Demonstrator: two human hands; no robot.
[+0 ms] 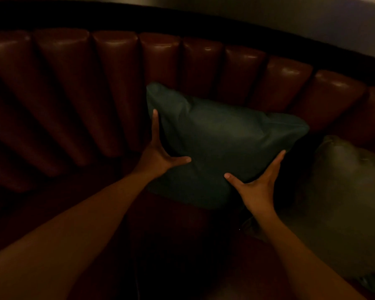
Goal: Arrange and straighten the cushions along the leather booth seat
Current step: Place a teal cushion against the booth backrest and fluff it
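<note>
A dark teal cushion (221, 137) leans against the channelled backrest of the dark red leather booth (117, 87). My left hand (158, 156) holds its left edge, fingers behind the cushion and thumb across the front. My right hand (258, 185) grips its lower right edge the same way. A second, olive-green cushion (346, 195) lies on the seat just to the right, blurred and partly cut off by the frame.
The booth's padded backrest curves from far left to far right, with bare seat (59, 204) to the left of the teal cushion. A pale wall (312, 20) rises behind the backrest. The light is dim.
</note>
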